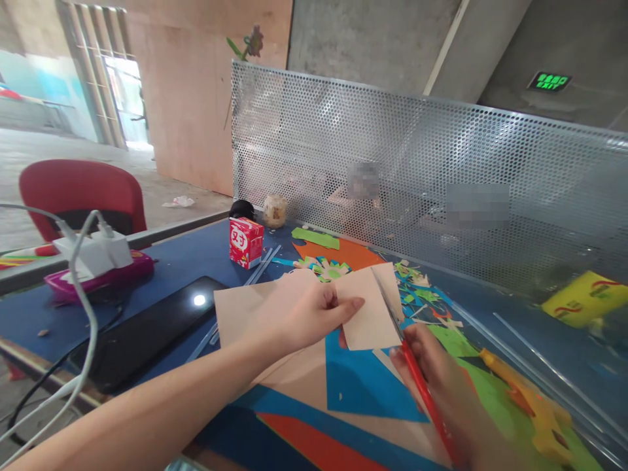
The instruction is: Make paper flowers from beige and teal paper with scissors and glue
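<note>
A pale cream sheet of paper (375, 320) is pinched between the thumb and fingers of my left hand (307, 307), which reaches across from the left. My right hand (436, 373) is closed around the red handles of a pair of scissors (426, 386). Their metal blades lie across the right part of the sheet, pointing away from me. Beneath my hands lie a blue sheet (363, 383) and other coloured sheets. Beyond the paper is a fringed paper flower (331, 268), partly hidden by my left hand.
Paper scraps (415, 288), an orange glue gun (534, 405) and clear sticks (544, 366) lie at the right. On the left are a black phone (147, 333), a power strip (98, 275) with cables, and a red box (246, 242). A perforated metal screen (417, 150) borders the table's far side.
</note>
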{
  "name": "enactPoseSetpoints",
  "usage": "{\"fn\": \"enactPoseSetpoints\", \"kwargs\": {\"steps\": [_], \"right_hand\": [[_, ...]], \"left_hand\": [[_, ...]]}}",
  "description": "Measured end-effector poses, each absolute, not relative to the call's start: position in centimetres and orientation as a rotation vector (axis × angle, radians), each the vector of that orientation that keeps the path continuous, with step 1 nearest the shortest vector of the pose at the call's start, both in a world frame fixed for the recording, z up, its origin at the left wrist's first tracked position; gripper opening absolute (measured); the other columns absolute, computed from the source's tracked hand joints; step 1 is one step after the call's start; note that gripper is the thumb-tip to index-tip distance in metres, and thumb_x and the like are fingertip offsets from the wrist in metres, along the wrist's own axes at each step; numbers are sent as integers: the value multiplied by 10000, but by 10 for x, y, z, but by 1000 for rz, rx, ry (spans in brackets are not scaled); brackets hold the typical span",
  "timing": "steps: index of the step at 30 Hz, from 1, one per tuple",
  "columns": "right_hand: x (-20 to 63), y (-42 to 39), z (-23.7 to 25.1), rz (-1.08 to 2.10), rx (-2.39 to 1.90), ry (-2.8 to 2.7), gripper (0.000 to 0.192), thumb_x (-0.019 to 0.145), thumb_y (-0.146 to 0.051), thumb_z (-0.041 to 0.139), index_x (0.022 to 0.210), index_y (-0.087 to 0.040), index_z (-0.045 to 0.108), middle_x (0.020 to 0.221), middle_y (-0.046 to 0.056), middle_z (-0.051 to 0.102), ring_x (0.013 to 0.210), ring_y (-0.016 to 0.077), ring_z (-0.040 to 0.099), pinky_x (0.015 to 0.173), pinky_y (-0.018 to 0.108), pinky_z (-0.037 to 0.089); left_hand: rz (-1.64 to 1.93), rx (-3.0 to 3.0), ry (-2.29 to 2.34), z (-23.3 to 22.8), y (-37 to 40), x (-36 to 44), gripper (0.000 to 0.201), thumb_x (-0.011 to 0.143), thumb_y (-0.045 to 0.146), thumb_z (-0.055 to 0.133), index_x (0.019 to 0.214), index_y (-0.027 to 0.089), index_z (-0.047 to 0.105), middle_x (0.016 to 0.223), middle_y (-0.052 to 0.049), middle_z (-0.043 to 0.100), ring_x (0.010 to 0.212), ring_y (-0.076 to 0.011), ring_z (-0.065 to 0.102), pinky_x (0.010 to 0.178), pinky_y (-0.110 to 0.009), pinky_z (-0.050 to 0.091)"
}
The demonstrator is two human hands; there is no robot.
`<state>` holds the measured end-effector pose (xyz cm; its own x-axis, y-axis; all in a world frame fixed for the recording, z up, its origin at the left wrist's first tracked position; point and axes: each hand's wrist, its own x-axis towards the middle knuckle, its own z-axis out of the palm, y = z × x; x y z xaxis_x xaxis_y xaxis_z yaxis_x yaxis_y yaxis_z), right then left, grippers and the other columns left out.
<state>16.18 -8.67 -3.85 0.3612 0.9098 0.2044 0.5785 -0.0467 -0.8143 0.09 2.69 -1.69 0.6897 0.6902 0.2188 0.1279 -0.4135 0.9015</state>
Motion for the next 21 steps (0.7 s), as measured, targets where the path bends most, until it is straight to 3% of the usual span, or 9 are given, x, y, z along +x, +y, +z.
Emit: {"fn": "enactPoseSetpoints", "kwargs": {"steps": [9,14,21], "right_hand": [[167,-86,-38,546,-1705,-1387,300,752,-498,564,708,-249,403,561,-61,460,472,118,425,440,236,324],[166,-88,-37,639,-1715,-1320,317,754,-556,536,805,-256,444,594,-66,466,394,92,343,350,219,275],[161,-87,-38,552,-1653,-1306,337,740,-556,569,755,-244,441,558,-58,472,392,92,379,347,210,289]], "left_hand": [[693,1939,669,-20,23,1,569,820,550,429,438,154,574,374,5,481,358,-69,306,380,-243,218],[666,1960,670,-21,24,1,562,802,566,447,430,161,565,369,7,458,368,-79,354,387,-240,227],[681,1987,661,-27,28,1,565,792,576,449,419,168,566,355,7,431,356,-77,335,375,-241,225]]}}
